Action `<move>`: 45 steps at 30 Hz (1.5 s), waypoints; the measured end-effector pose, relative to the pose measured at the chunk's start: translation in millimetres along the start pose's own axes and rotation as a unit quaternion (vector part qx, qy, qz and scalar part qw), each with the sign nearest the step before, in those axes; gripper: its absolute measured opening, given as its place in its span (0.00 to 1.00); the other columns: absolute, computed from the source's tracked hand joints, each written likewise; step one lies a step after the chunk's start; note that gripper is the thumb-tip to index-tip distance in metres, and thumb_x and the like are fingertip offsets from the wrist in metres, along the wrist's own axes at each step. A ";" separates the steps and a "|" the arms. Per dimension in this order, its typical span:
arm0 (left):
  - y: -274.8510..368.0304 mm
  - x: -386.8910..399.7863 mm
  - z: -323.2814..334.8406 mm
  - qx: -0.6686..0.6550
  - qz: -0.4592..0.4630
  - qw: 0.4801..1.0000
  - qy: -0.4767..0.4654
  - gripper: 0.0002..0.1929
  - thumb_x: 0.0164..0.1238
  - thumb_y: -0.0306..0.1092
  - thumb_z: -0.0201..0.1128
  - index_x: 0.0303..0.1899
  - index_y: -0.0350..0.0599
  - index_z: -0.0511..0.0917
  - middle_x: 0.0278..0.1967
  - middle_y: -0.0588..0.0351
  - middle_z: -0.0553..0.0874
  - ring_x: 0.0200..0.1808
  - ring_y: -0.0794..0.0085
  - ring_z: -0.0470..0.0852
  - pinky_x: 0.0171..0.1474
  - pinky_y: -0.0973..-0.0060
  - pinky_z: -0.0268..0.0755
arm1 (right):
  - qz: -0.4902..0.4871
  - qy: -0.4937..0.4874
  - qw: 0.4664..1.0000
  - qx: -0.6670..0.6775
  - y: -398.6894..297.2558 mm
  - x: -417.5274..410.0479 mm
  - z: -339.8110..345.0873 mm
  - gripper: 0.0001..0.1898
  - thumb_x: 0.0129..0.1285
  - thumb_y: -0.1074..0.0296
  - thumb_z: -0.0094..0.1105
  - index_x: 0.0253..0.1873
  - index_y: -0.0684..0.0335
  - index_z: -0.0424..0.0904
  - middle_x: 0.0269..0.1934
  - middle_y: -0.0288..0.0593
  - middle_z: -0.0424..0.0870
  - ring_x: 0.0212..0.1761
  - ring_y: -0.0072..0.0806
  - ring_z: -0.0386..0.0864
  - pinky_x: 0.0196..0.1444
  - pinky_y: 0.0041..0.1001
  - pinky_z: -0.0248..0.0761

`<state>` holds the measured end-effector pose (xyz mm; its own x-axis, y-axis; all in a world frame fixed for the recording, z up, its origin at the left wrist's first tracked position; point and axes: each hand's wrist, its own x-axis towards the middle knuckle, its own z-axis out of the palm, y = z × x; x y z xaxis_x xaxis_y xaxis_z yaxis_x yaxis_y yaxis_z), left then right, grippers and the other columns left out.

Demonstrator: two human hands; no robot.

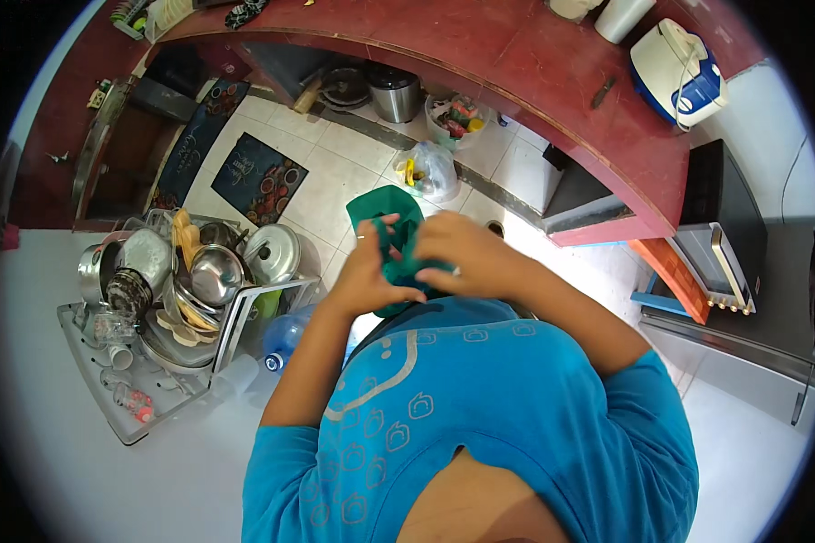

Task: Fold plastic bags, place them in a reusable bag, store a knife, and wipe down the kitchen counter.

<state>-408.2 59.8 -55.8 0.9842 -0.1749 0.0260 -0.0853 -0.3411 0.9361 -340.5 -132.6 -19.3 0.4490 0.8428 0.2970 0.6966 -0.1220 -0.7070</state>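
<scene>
A green fabric bag hangs in front of my body, its top facing up toward me. My left hand grips the bag's left side, fingers hooked at a green strap and thumb pointing right. On the other side my right hand has its fingers curled over green fabric; it is blurred. Both hands are close together at belly height. What the bag holds, if anything, cannot be made out, and its lower part is hidden behind my hands and shirt.
A dish rack piled with pots stands at left, beside a blue water bottle. Ahead on the floor sit a clear plastic bag and a tub of packets. A red counter curves across the back; an oven is at right.
</scene>
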 end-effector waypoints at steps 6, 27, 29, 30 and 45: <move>-11.0 -9.1 32.2 0.046 0.073 0.996 -0.018 0.18 0.62 0.38 0.55 0.47 0.35 0.70 0.49 0.46 0.71 0.51 0.56 0.71 0.53 0.69 0.64 | -0.018 0.052 0.998 0.003 -14.0 5.0 18.3 0.10 0.50 0.63 0.63 0.34 0.60 0.75 0.37 0.42 0.73 0.43 0.39 0.71 0.46 0.35 0.62; 32.0 45.8 -11.0 -0.022 -0.039 0.999 -0.020 0.14 0.49 0.22 0.64 0.36 0.47 0.68 0.32 0.63 0.72 0.36 0.78 0.72 0.38 0.79 0.66 | -0.043 0.059 0.992 0.103 2.1 0.4 7.1 0.07 0.43 0.77 0.56 0.30 0.58 0.80 0.31 0.35 0.80 0.40 0.35 0.75 0.51 0.35 0.66; 43.8 44.6 -13.0 0.043 0.045 0.998 -0.016 0.15 0.44 0.20 0.63 0.34 0.46 0.68 0.33 0.59 0.73 0.38 0.71 0.74 0.40 0.76 0.67 | -0.037 0.092 0.986 0.135 15.1 2.6 2.1 0.07 0.48 0.75 0.53 0.33 0.60 0.77 0.32 0.35 0.78 0.40 0.30 0.74 0.49 0.30 0.66; 54.3 44.2 -11.9 0.079 0.100 0.991 -0.048 0.15 0.44 0.19 0.62 0.33 0.45 0.68 0.34 0.57 0.73 0.39 0.66 0.74 0.41 0.75 0.67 | 0.067 0.122 0.961 0.240 23.8 5.1 0.0 0.07 0.51 0.74 0.50 0.35 0.61 0.76 0.32 0.36 0.77 0.40 0.26 0.73 0.48 0.27 0.65; 86.3 23.4 -37.1 0.162 0.251 0.952 -0.067 0.12 0.46 0.24 0.60 0.36 0.48 0.78 0.34 0.56 0.76 0.42 0.64 0.75 0.45 0.71 0.67 | 0.154 -0.199 0.934 0.252 -1.6 54.4 -49.0 0.14 0.53 0.77 0.55 0.46 0.64 0.76 0.37 0.36 0.79 0.39 0.26 0.76 0.43 0.27 0.69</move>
<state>-386.8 60.5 38.6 0.7798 -0.5000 0.3766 -0.6048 -0.4466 0.6594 -289.7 -112.3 29.5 0.2714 0.9486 -0.1625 0.1718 -0.2139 -0.9616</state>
